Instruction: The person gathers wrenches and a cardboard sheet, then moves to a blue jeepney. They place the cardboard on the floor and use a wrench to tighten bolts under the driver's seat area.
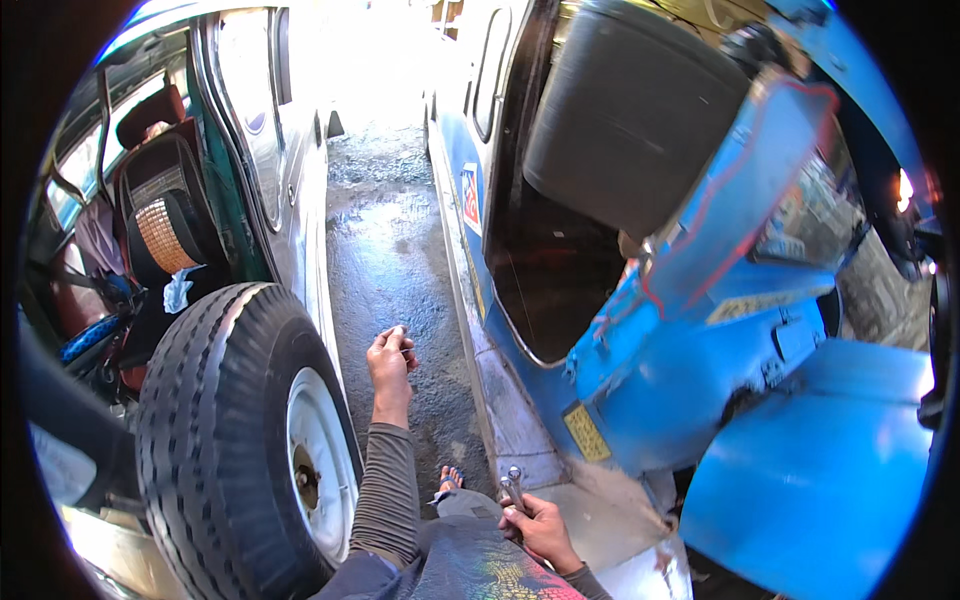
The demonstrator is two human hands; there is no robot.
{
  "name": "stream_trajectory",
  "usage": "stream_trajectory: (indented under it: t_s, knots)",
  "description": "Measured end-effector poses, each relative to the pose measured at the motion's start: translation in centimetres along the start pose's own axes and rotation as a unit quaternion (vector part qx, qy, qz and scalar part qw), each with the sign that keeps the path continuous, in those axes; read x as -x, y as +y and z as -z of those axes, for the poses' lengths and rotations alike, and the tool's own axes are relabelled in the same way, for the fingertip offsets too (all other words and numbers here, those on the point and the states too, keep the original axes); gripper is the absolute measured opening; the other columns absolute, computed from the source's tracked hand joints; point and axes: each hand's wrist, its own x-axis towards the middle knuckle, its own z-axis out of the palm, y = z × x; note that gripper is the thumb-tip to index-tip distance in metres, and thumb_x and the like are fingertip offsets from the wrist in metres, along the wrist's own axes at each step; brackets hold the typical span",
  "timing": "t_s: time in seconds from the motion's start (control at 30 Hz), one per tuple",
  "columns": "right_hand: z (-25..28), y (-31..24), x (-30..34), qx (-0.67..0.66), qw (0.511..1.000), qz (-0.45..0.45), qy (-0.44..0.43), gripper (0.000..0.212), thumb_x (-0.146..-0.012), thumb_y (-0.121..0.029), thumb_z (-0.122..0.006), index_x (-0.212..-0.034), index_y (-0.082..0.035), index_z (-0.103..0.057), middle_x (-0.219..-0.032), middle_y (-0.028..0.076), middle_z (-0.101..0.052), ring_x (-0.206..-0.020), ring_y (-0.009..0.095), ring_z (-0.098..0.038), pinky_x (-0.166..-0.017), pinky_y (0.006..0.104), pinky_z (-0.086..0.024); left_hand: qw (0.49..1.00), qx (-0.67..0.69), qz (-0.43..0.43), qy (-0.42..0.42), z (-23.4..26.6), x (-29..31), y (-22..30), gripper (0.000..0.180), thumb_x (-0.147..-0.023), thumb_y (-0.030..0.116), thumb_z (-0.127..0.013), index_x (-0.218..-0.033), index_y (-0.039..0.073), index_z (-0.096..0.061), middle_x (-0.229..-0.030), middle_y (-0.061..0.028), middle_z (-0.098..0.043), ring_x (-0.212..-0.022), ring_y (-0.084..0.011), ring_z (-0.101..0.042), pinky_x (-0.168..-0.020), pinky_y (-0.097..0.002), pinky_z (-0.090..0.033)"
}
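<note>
My left hand (393,358) is held out over the wet ground between two vehicles, its fingers curled together. Whatever it may hold is too small to make out. Lower and to the right, my right hand (541,528) is closed around metal wrenches (513,486), their shiny ends sticking up past the fingers. The hand and wrenches are in front of my body, beside the blue vehicle's lower edge (575,490). To the left of my left forearm stands a large tyre (215,430) on a white wheel rim (318,465).
A vehicle interior with a seat (165,215) shows at left. The blue vehicle (660,400) fills the right, with an open dark doorway, a grey seat back (635,115) and a blue panel (810,480) jutting out low. A narrow wet lane (385,240) runs between them.
</note>
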Motion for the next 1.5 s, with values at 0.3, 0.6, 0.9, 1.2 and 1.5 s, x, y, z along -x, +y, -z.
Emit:
stream_trajectory:
  t_s: [0.3,0.6,0.9,1.2,1.5]
  knots:
    - [1.8,-6.8,-12.3,0.029,0.998,0.004,0.062,0.029,-0.1,-0.012,-0.059,-0.122,0.008,-0.059,-0.092,0.016,-0.073,-0.072,0.017,-0.069,-0.065,0.0281,-0.056,0.932,-0.227,0.083,-0.271,-8.4,-5.9,-7.2,0.024,-0.096,0.021,-0.063,-0.107,0.001,-0.068,-0.082,-0.0049,-0.067,-0.064,-0.0096,-0.058,-0.057,-0.0252,-0.049]
    - [1.2,-7.9,-25.0,-0.068,0.981,0.007,0.182,0.033,-0.102,-0.017,-0.057,-0.122,0.008,-0.057,-0.091,0.021,-0.071,-0.067,0.022,-0.07,-0.061,0.0315,-0.057,0.695,-0.457,0.032,-0.554,-14.4,-16.9,-10.2,0.031,-0.093,0.024,-0.065,-0.114,0.001,-0.07,-0.1,-0.0154,-0.074,-0.092,-0.025,-0.071,-0.085,-0.0367,-0.054]
    - [-4.4,-18.3,-40.7,-0.145,0.971,0.046,0.183,0.032,-0.103,-0.021,-0.055,-0.122,0.005,-0.058,-0.095,0.018,-0.071,-0.072,0.022,-0.07,-0.068,0.035,-0.059,0.707,-0.386,0.222,-0.55,-11.1,-35.6,-4.4,0.043,-0.101,0.031,-0.06,-0.134,0.004,-0.06,-0.111,-0.0076,-0.07,-0.093,-0.0149,-0.065,-0.082,-0.0325,-0.054]
    - [-4.0,-19.1,-49.2,-0.205,0.964,0.07,0.153,0.027,-0.104,-0.019,-0.053,-0.117,0.002,-0.063,-0.095,0.013,-0.071,-0.078,0.021,-0.07,-0.072,0.0347,-0.059,0.653,-0.15,0.362,-0.648,-18.3,-34.4,-1.8,0.044,-0.104,0.031,-0.054,-0.139,0.004,-0.054,-0.088,-0.0008,-0.063,-0.067,-0.0092,-0.056,-0.062,-0.0264,-0.048]
    - [1.9,-17.3,-51.0,-0.326,0.848,0.165,0.384,0.03,-0.105,-0.022,-0.054,-0.122,0.001,-0.063,-0.104,0.009,-0.07,-0.089,0.018,-0.068,-0.074,0.0329,-0.059,0.64,-0.194,0.343,-0.66,-30.3,-33.6,-8.8,0.027,-0.104,0.023,-0.055,-0.114,0.0,-0.066,-0.096,-0.004,-0.07,-0.089,-0.0132,-0.065,-0.08,-0.0326,-0.055]
